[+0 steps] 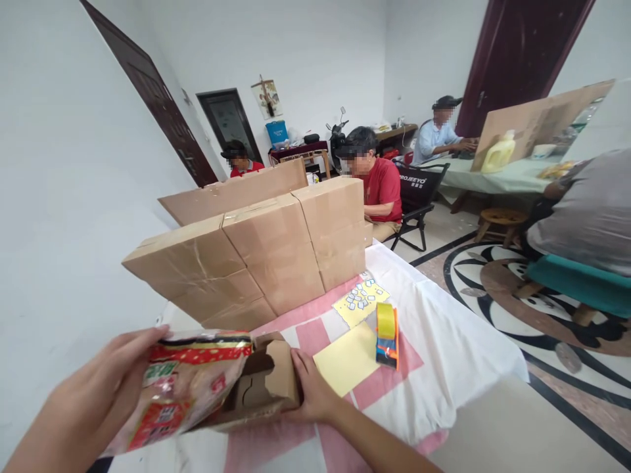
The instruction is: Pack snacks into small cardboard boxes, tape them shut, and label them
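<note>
My left hand (111,381) grips a red and clear plastic food packet (182,387) by its left side. The packet's right end overlaps the opening of a small cardboard box (283,374); I cannot tell how far inside it reaches. Around the box's right wall my right hand (313,387) is closed, with the fingers on the outer side. Past that hand lie a pale yellow sheet (345,358) and a tape dispenser with a yellow roll (386,328). Farther back, another yellow sheet (357,302) carries several small white pieces.
Stacked cardboard boxes (271,256) form a wall across the table's far left. A white and pink cloth (428,348) covers the table. Behind the stack sits a person in red (384,190); other people sit at tables farther off. A grey-shirted person (586,210) is at right.
</note>
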{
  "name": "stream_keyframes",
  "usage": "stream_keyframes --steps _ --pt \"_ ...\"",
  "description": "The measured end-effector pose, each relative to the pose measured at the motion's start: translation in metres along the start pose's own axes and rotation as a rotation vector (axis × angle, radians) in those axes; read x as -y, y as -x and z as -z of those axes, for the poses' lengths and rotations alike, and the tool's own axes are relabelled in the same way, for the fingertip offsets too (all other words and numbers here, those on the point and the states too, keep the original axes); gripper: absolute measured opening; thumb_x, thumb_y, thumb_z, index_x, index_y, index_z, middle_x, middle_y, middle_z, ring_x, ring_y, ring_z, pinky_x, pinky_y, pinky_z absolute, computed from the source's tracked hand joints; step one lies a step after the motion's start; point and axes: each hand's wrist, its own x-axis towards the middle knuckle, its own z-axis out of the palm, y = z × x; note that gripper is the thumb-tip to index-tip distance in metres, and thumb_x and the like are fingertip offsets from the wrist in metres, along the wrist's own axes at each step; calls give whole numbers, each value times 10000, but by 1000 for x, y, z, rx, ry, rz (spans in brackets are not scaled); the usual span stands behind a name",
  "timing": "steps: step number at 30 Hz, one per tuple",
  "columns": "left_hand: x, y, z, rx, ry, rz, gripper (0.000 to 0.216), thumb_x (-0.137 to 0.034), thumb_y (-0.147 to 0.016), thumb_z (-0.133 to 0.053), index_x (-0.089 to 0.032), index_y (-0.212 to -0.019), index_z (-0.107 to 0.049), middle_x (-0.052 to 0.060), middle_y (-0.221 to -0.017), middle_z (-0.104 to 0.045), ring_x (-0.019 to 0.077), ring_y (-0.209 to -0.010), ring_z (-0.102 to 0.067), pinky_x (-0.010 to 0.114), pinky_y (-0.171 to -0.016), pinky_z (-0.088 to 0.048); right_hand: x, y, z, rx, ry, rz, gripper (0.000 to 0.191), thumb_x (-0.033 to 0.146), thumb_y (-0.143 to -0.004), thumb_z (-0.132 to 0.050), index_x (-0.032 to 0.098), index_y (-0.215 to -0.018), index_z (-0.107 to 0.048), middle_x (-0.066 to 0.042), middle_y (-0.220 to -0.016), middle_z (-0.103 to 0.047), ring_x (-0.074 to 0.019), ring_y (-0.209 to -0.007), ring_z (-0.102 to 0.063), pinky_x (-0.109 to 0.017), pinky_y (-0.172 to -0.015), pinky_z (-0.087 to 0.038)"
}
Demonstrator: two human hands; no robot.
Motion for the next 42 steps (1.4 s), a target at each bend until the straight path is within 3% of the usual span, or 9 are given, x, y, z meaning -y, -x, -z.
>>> stream_keyframes --steps 4,10,15,19,23,25,30,34,42 --pt "-34 -19 -23 42 78 -123 633 -209 -969 -424 -502 -1528 -373 -4 -1271 -698 186 -1019 -739 268 -816 -603 -4 -1 -1 -7 4 18 1489 603 -565 -922 251 -1687 -9 -220 -1688 -215 -461 -1543 -252 -623 -1255 -263" --pt "-75 -35 -64 343 132 -232 421 -177 -912 -515 -350 -1282 -619 8 -1169 -730 174 -932 -731 227 -683 -547 0 0 0 -16 5 16 1463 629 -580 -910 195 -1686 -57 -234 -1689 -211 -440 -1553 -238 -601 -1272 -242" --pt "-90 -47 -95 447 154 -210 411 -56 -855 -487 -310 -1106 -690 23 -1117 -722 205 -1007 -697 278 -790 -529 2 1 1 -6 4 -2 1459 632 -574 -914 195 -1686 -77 -227 -1705 -194 -429 -1562 -233 -587 -1281 -230" --pt "-91 -53 -106 511 226 -199 367 -46 -852 -442 -255 -997 -707 49 -1054 -723 212 -964 -681 311 -820 -524 -1 -1 0 12 11 -25 1485 639 -557 -919 197 -1687 -64 -231 -1715 -172 -446 -1568 -217 -606 -1280 -219" --pt "-85 -51 -106 444 325 -160 345 -163 -915 -477 -272 -1162 -692 73 -1306 -675 235 -1158 -653 355 -976 -520 -2 -2 0 15 28 -15 1485 659 -556 -914 203 -1688 -67 -226 -1713 -187 -440 -1562 -241 -595 -1277 -238" --pt "-81 -47 -104 454 342 -93 306 -294 -949 -527 -280 -1220 -669 78 -1340 -657 233 -1118 -674 341 -935 -537 0 -2 1 8 39 0 1481 669 -566 -908 191 -1687 -67 -237 -1704 -202 -434 -1556 -257 -591 -1273 -250" --pt "-73 -40 -98 528 350 -33 223 -410 -966 -519 -243 -991 -666 46 -1081 -700 191 -899 -667 284 -788 -521 4 -1 2 -12 69 48 1418 659 -630 -890 153 -1682 -86 -263 -1676 -248 -419 -1547 -277 -592 -1266 -253" --pt "-64 -40 -81 562 382 -49 236 -397 -967 -513 -221 -830 -591 47 -1102 -670 170 -901 -636 264 -779 -501 5 -2 3 -35 75 77 1408 638 -631 -899 162 -1679 -88 -254 -1661 -282 -406 -1535 -300 -584 -1259 -271" --pt "-42 -26 -48 412 329 38 212 -416 -937 -549 -242 -819 -573 63 -1171 -677 218 -977 -654 314 -842 -519 2 3 3 -37 83 82 1362 620 -679 -867 184 -1677 -50 -242 -1696 -185 -402 -1567 -228 -575 -1264 -250"
